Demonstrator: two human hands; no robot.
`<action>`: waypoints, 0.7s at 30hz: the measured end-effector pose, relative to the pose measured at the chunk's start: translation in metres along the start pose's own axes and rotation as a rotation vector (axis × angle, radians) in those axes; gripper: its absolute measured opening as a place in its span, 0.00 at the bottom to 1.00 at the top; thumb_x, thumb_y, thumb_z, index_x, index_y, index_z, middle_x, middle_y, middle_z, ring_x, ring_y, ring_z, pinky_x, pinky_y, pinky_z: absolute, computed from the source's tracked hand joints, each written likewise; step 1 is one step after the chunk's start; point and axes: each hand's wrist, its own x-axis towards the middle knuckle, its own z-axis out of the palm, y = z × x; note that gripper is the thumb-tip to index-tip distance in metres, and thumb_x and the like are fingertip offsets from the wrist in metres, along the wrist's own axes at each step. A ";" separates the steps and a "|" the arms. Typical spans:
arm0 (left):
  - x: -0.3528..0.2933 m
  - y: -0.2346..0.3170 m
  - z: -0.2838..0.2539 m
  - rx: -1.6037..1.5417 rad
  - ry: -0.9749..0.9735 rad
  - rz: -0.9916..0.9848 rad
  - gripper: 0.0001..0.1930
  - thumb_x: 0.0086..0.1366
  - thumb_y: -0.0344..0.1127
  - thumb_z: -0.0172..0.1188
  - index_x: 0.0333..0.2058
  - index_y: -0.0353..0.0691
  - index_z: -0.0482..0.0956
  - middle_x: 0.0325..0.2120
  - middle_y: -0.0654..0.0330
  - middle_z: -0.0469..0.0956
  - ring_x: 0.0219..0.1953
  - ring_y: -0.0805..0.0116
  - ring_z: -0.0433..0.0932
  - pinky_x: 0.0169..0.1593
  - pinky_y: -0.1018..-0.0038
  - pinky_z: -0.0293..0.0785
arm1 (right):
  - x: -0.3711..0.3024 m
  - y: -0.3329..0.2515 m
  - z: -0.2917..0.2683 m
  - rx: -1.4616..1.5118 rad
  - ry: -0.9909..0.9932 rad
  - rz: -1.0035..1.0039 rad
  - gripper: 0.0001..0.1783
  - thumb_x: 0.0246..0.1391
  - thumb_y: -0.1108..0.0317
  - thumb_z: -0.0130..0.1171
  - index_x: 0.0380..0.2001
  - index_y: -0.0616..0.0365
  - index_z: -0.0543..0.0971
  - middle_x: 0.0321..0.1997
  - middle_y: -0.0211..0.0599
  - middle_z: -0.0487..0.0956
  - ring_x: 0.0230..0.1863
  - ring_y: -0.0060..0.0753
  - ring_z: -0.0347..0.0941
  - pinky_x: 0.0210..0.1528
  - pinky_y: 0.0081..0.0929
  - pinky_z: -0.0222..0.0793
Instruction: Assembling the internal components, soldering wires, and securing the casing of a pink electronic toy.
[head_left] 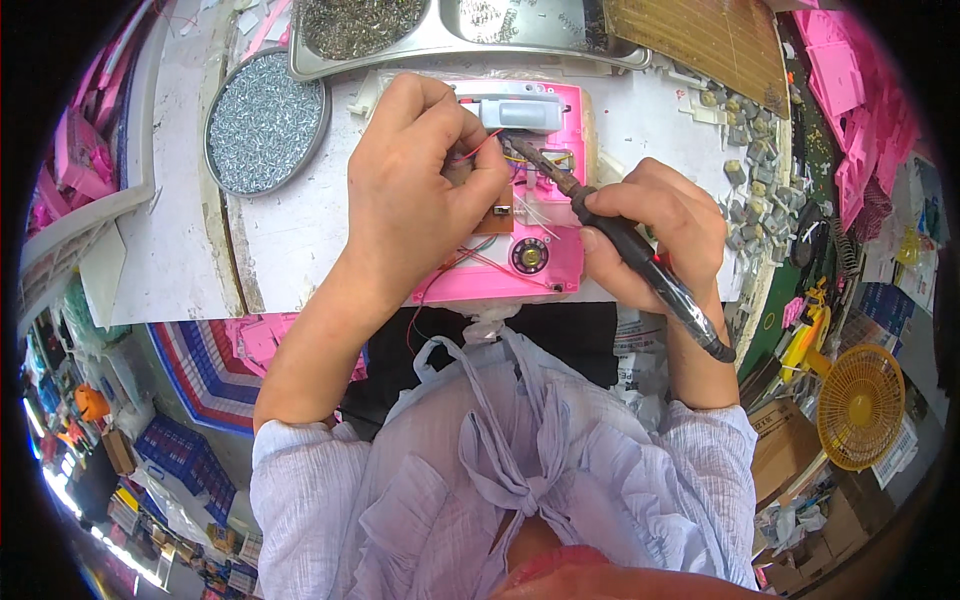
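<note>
A pink plastic housing [470, 288] lies on the worktable with its inside facing up. It holds a pale blue-grey plastic part [528, 115], a brown circuit board [495, 218], a small round speaker [528, 256] and loose wires. My left hand [415, 170] is over the housing's left side, thumb and forefinger pinched on a thin red wire [483, 148]. In my right hand [665, 225] is a soldering iron [628, 243] with a black handle. Its tip points to the upper left, among the wires beside my left fingertips. Whether the tip touches anything, I cannot tell.
A round dish of small screws [266, 122] stands at the left. Behind the housing is a metal tray [440, 50] with springs and other small metal parts. Several small grey blocks [757, 165] lie at the right, near a brown sheet [710, 45]. A yellow fan [860, 405] stands lower right.
</note>
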 end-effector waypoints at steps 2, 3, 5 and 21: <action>-0.001 0.000 0.000 0.007 0.004 -0.002 0.06 0.50 0.25 0.68 0.26 0.35 0.79 0.31 0.58 0.73 0.25 0.65 0.76 0.30 0.70 0.75 | 0.000 0.001 0.000 0.002 0.006 -0.005 0.19 0.36 0.79 0.70 0.37 0.56 0.81 0.26 0.34 0.81 0.21 0.35 0.74 0.23 0.28 0.69; -0.001 0.000 0.001 0.011 0.006 -0.002 0.06 0.50 0.25 0.68 0.26 0.35 0.79 0.31 0.58 0.73 0.25 0.64 0.76 0.30 0.70 0.75 | 0.000 0.001 0.000 0.006 0.012 -0.008 0.20 0.37 0.79 0.70 0.38 0.56 0.81 0.26 0.34 0.81 0.21 0.35 0.74 0.23 0.28 0.69; -0.002 0.001 0.002 0.020 0.007 -0.001 0.06 0.51 0.25 0.68 0.26 0.35 0.79 0.32 0.58 0.73 0.25 0.64 0.77 0.30 0.69 0.76 | 0.001 0.003 -0.001 0.009 0.015 -0.014 0.20 0.37 0.79 0.71 0.38 0.56 0.81 0.26 0.33 0.81 0.21 0.35 0.74 0.23 0.28 0.70; -0.003 0.003 0.003 0.067 0.023 0.021 0.06 0.51 0.24 0.68 0.26 0.35 0.78 0.33 0.58 0.73 0.25 0.65 0.77 0.29 0.70 0.76 | -0.009 -0.008 -0.026 0.016 0.007 0.033 0.19 0.39 0.77 0.72 0.38 0.58 0.80 0.22 0.34 0.78 0.20 0.34 0.72 0.22 0.27 0.66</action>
